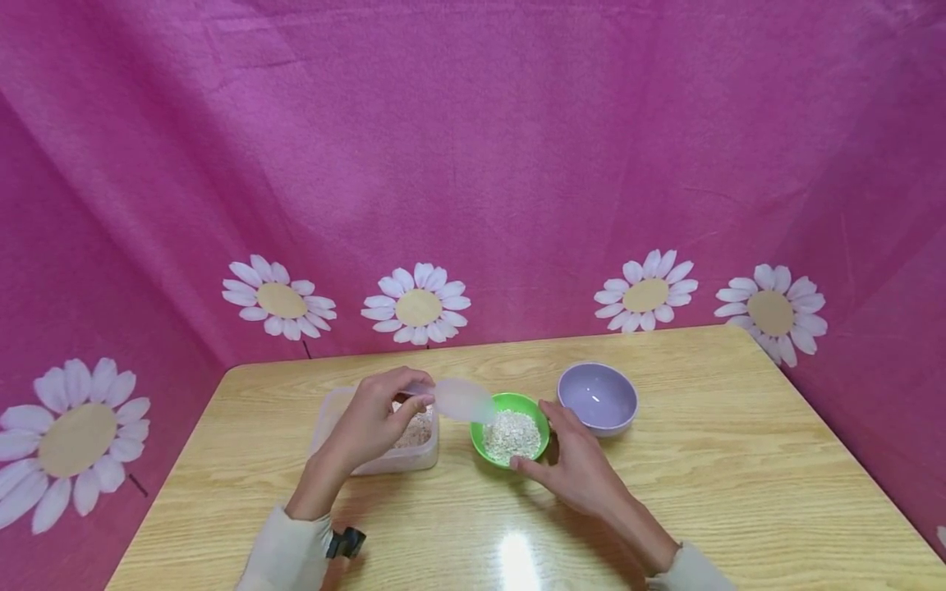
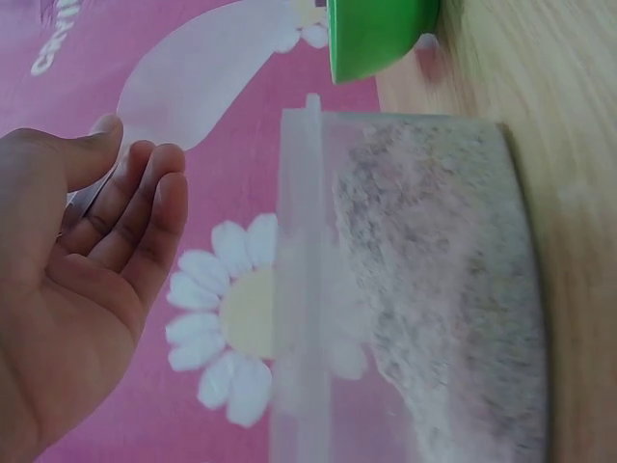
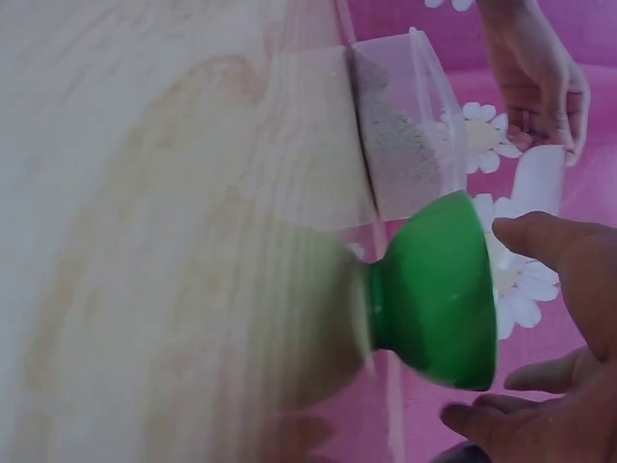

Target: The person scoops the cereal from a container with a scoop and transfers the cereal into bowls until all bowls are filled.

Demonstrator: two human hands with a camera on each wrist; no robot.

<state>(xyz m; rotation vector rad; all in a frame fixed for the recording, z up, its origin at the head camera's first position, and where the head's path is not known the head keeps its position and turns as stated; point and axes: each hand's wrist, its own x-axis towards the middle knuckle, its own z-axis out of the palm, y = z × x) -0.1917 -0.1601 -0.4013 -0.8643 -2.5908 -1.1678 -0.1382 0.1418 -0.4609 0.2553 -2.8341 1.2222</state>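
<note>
Green plastic marks the bowl [image 1: 510, 402] that sits on the tabletop [image 1: 739, 460] between the two hands, nearer the right one, with a mound of pale, oat-like flakes [image 1: 512, 435] inside it. Portioning flakes into this bowl looks to be the step in hand, probably at the tipping or just-tipped point of a scoopful. Between its thumb and fingers the left hand [image 1: 373, 419] pinches the handle of a translucent scoop [image 1: 464, 400], whose blade reaches out toward the right hand and overlaps the bowl's rim on the left hand's side in the head view; from the right wrist it shows raised above that rim, apart from it. Whether anything remains on the blade I cannot tell. The right hand [image 1: 572, 468] spans the bowl at the rim, thumb on the near side and fingers round the far side, apparently steadying it while the base stands upright on the tabletop.

Below the left hand and partly hidden by it stands a clear container [image 1: 406, 461], with more flakes [image 1: 417, 428] heaped against one side. Just beyond the right hand's fingertips is a purple bowl [image 1: 597, 406] with nothing visible in it. As I judge it, the next move calls for a level right hand and a gentle left-wrist turn, keeping the scoop's lip inside the green rim so that no flakes spill.
</note>
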